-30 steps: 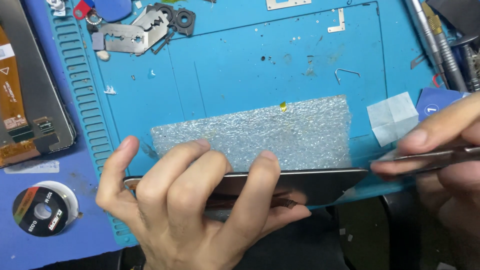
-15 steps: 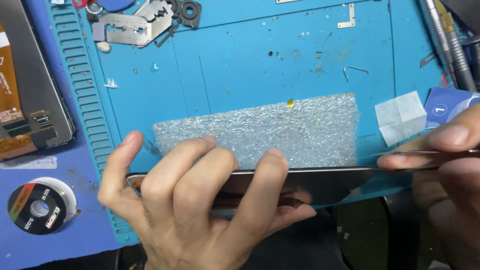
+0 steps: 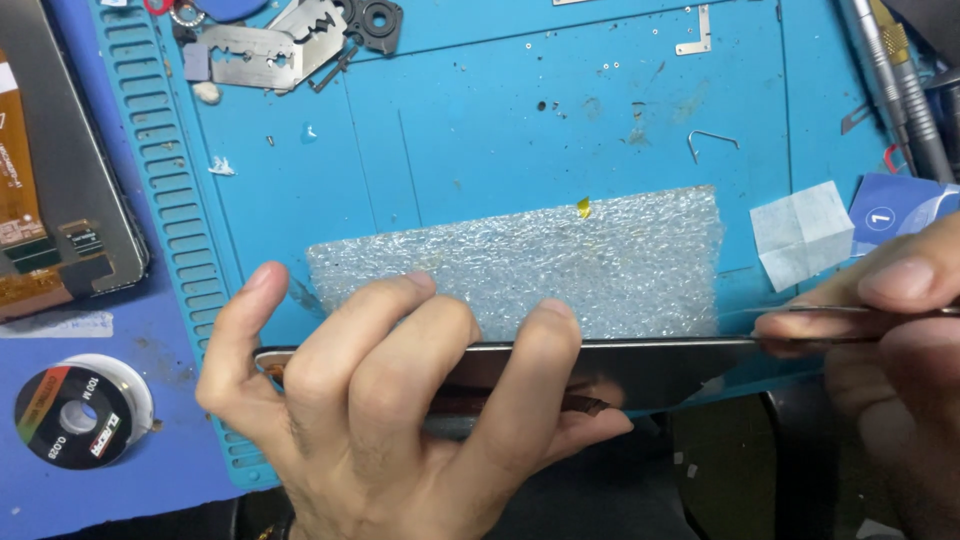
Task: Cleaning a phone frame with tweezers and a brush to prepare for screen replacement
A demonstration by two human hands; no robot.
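Observation:
My left hand point(image 3: 400, 400) grips a thin dark tablet-like device point(image 3: 660, 365), held on edge at the near side of a blue work mat point(image 3: 480, 140), fingers curled over its top edge. My right hand point(image 3: 890, 340) pinches a slim metal pry tool point(image 3: 850, 312) whose tip rests against the device's right corner. A strip of bubble wrap point(image 3: 560, 255) lies on the mat just behind the device.
Metal shield plates point(image 3: 270, 45) and a black bracket point(image 3: 372, 20) lie at the mat's far left. A screen panel with orange flex point(image 3: 50, 200) sits left, a wire spool point(image 3: 80, 410) below it. Screwdrivers point(image 3: 900, 80), a white pad point(image 3: 805, 230) and tiny screws lie right.
The view has drifted slightly, so everything sits a little higher and further right. My right hand and the tool have dropped closer to the device's right corner. My left hand keeps its grip.

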